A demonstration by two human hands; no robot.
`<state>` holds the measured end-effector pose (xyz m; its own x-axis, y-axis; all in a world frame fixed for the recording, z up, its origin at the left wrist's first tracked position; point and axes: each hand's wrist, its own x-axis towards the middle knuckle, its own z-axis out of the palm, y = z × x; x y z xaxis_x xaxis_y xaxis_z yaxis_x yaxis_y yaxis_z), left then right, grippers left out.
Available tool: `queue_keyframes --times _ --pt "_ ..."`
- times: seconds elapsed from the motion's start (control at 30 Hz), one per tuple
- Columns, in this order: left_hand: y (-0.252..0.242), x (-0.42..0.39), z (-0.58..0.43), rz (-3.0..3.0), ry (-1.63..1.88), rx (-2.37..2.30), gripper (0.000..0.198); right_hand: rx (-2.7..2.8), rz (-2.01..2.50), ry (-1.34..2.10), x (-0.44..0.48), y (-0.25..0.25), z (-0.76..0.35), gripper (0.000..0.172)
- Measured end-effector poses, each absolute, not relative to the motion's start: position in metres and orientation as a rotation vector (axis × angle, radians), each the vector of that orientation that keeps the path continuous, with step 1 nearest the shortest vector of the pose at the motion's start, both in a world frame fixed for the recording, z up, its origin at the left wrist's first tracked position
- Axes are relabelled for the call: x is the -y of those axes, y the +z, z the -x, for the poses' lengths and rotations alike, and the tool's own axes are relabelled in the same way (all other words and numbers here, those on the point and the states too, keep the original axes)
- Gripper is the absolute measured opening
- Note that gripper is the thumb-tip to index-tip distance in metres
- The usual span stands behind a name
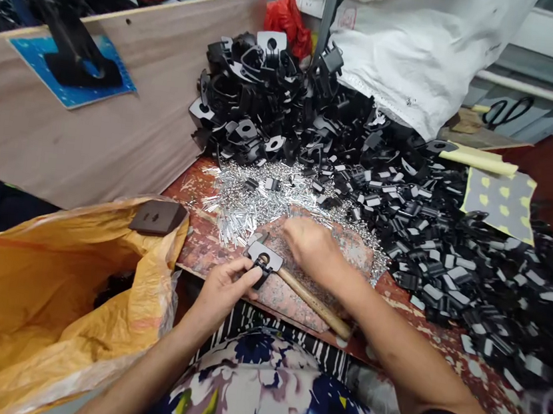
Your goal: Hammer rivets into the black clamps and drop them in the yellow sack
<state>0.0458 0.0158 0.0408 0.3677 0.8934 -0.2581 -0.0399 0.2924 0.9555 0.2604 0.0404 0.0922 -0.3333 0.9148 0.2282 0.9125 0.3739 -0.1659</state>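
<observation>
My left hand (226, 287) pinches a black plastic clip (264, 259) between thumb and fingers, above the front edge of the worktable. The clip has a grey flat face with a round hole in it. My right hand (309, 243) is closed with its fingertips curled down at the near side of a pile of metal pins (251, 207). Whatever those fingers hold, if anything, is hidden. Beneath and beside the clip lies a hammer, its wooden handle (315, 300) slanting toward the table's front edge and its head partly covered.
Black plastic clips (253, 103) are heaped at the back, with many smaller black pieces (433, 246) spread to the right. A yellow sack (156, 286) gapes at the left, a brown block (158, 217) on its rim. A wooden board (162, 72) walls off the left side.
</observation>
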Motion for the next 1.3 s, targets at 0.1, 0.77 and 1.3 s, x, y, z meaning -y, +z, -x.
queue_keyframes --times 0.1,0.77,1.3 --pt "0.047 -0.015 -0.051 -1.389 0.766 -0.985 0.038 2.504 1.337 -0.1 0.02 0.109 -0.245 0.016" --pt "0.047 0.053 -0.069 -1.217 0.597 -0.957 0.037 1.777 1.749 0.123 0.181 0.026 -0.339 0.024" --pt "0.042 0.048 -0.054 -0.653 0.786 -0.84 0.025 1.79 1.674 -0.042 0.17 0.041 -0.338 0.028"
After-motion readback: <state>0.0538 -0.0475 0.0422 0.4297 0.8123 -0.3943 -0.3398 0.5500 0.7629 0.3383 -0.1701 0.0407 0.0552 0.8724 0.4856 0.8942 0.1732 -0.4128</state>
